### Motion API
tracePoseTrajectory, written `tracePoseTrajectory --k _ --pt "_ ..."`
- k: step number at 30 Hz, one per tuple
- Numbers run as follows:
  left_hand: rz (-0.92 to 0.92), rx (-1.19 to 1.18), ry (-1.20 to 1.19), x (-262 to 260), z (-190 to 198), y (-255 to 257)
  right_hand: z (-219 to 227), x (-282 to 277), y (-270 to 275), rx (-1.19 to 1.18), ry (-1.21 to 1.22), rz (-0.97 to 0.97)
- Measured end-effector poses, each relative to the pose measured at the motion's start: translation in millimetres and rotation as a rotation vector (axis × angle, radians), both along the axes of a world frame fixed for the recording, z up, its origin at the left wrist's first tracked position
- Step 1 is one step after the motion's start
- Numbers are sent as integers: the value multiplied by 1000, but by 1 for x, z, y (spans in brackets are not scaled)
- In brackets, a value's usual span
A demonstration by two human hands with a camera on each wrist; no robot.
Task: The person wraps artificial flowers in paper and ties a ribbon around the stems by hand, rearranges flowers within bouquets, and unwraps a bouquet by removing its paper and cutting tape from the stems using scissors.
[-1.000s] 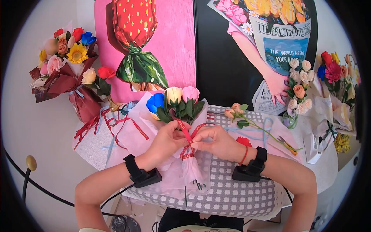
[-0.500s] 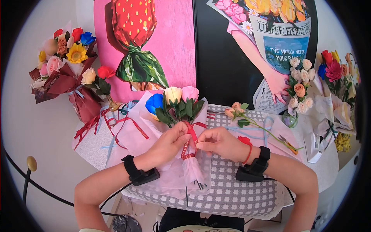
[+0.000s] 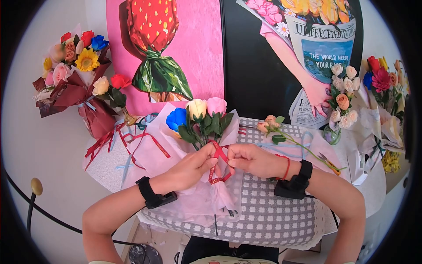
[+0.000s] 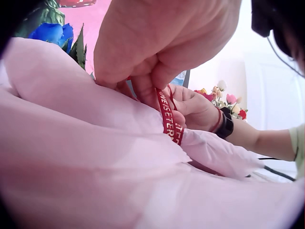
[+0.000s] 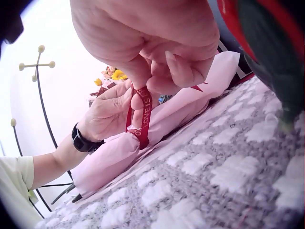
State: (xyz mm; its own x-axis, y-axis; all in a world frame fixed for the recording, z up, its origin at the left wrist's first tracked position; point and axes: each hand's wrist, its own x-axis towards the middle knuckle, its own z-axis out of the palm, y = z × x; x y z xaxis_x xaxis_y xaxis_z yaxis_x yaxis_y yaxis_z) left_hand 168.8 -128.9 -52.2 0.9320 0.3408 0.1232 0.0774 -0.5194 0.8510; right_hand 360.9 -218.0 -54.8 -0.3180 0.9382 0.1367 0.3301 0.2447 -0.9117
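A bouquet in pink paper (image 3: 222, 196) lies across the checked cloth, with a blue, a cream (image 3: 197, 108) and a pink rose at its top. Red lettered ribbon (image 3: 216, 179) loops round its neck. The left hand (image 3: 193, 167) pinches the ribbon at the neck's left; in the left wrist view this hand (image 4: 162, 43) is above the paper. From the right, the right hand (image 3: 255, 160) pinches ribbon between thumb and finger. The right wrist view shows the ribbon (image 5: 145, 117) as an upright loop under the right hand (image 5: 152, 43). The fingertips are partly hidden.
A single rose stem (image 3: 299, 143) and scissors (image 3: 329, 163) lie on the right, near a white dispenser (image 3: 357, 167). A vase of pale roses (image 3: 332, 135) stands behind. Loose red ribbons (image 3: 105, 147) and a wrapped bouquet (image 3: 94, 121) are at left.
The right hand has moved a little right, and both hands sit slightly lower. The ribbon loop at the neck has opened wider between the hands.
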Motion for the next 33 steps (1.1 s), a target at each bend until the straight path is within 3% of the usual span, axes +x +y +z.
tracePoseTrajectory --k 5,8,10,14,16,23,26,28,32,33 --pt "49 75 -31 4 1 -3 2 -12 2 101 10 -14" --pt "52 65 -108 6 -3 -3 3 -15 1 90 143 -16" --pt "101 10 -104 7 -19 8 2 -12 0 251 -95 -162" --pt "90 -98 -84 8 -18 7 1 -14 -3 407 -166 -226" --pt "83 -135 -91 9 -19 9 3 -17 -3 601 -305 -281" --pt "63 -26 -39 8 -1 -2 -6 -19 2 570 -175 -326" --pt "63 13 -9 8 2 -5 0 -17 3 521 -303 -286" --pt "48 -2 17 7 2 -5 1 -16 7 405 -306 -294" --pt "52 -20 4 6 -3 -3 0 -20 11 454 -328 -297" --pt "21 -127 -12 6 -8 0 -1 -20 12 435 -305 -298"
